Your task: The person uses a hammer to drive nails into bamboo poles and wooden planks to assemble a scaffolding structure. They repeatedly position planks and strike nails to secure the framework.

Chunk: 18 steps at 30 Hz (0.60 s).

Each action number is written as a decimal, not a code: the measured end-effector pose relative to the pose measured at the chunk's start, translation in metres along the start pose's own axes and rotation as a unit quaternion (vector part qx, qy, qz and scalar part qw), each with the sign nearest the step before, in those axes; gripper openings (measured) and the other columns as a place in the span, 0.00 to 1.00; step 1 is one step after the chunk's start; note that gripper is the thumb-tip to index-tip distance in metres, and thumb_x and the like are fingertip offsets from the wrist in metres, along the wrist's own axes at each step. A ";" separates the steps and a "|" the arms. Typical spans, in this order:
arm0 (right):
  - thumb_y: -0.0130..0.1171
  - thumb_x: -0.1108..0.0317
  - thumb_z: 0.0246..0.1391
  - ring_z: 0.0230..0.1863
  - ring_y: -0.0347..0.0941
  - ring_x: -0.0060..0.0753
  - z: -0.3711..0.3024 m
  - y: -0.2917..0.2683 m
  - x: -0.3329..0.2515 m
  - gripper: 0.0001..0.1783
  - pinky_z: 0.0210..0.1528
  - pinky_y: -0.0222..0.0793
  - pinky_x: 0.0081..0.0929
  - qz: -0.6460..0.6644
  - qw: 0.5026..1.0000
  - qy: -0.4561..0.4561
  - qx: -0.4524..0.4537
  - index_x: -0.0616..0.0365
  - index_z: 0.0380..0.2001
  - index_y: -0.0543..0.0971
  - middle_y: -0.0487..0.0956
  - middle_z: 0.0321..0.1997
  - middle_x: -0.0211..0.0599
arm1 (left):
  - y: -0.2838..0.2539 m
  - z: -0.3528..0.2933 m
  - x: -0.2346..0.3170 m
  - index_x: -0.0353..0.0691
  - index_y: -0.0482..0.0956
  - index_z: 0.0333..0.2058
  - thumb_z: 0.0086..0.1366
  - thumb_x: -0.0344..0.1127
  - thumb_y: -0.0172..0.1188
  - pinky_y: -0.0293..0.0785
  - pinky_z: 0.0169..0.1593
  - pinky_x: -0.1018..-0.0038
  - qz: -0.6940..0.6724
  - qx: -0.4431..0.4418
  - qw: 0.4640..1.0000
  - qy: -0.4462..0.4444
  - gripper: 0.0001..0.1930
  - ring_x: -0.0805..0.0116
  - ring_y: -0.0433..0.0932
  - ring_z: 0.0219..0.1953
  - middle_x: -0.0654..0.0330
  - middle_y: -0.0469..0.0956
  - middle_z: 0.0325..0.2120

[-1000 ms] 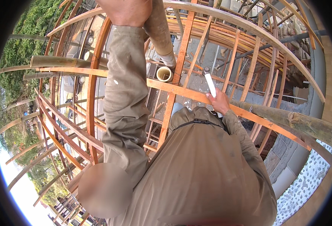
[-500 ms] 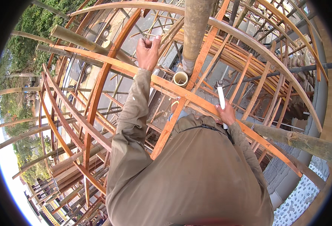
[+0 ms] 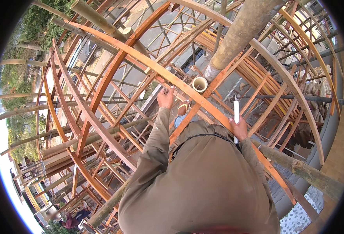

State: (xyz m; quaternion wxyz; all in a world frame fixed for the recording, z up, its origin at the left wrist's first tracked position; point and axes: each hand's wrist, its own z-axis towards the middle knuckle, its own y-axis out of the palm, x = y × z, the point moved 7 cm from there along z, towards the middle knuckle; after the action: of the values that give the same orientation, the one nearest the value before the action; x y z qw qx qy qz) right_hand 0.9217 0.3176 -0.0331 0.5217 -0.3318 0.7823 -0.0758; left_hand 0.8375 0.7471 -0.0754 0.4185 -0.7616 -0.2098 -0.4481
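While right hand (image 3: 240, 130) part-hides white-handled tool (image 3: 236, 111), contents unclear in left hand (image 3: 165, 98).

Green trees (image 3: 38, 25) at upper left, another person (image 3: 71, 221) at lower left

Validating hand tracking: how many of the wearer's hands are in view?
2. Left hand: fingers curled, near the long orange-brown beam; any small item in it is unclear. Right hand: gripping the white-handled tool. Neither is hidden.
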 end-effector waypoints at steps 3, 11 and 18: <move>0.65 0.61 0.56 0.33 0.78 0.35 0.002 0.000 0.000 0.17 0.35 0.73 0.37 -0.044 0.997 -0.054 0.020 0.65 0.37 0.77 0.78 0.29 0.40 | 0.009 -0.017 0.003 0.33 0.78 0.23 0.60 0.51 0.69 0.69 0.29 0.69 0.030 -0.045 0.999 0.000 0.24 0.76 0.68 0.22 0.62 0.75 0.16; 0.65 0.60 0.55 0.33 0.76 0.39 0.001 0.001 -0.002 0.16 0.39 0.71 0.38 -0.013 0.997 -0.081 0.009 0.64 0.37 0.77 0.79 0.29 0.43 | 0.010 -0.023 0.020 0.34 0.84 0.31 0.60 0.45 0.69 0.73 0.34 0.62 0.095 -0.073 0.993 0.006 0.17 0.62 0.80 0.27 0.52 0.80 0.21; 0.64 0.59 0.55 0.36 0.77 0.40 0.005 0.000 -0.002 0.18 0.42 0.71 0.37 -0.059 0.997 -0.037 -0.022 0.64 0.40 0.78 0.80 0.33 0.45 | 0.014 -0.017 0.010 0.34 0.83 0.28 0.61 0.44 0.68 0.75 0.35 0.61 0.127 -0.060 0.990 0.021 0.16 0.59 0.81 0.25 0.51 0.81 0.21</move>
State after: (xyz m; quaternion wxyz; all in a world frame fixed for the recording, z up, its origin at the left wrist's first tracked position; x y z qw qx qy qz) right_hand 0.9268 0.3198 -0.0335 0.5376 -0.3912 0.7430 -0.0771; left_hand 0.8434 0.7245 -0.0684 0.4295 -0.7966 -0.0750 -0.4187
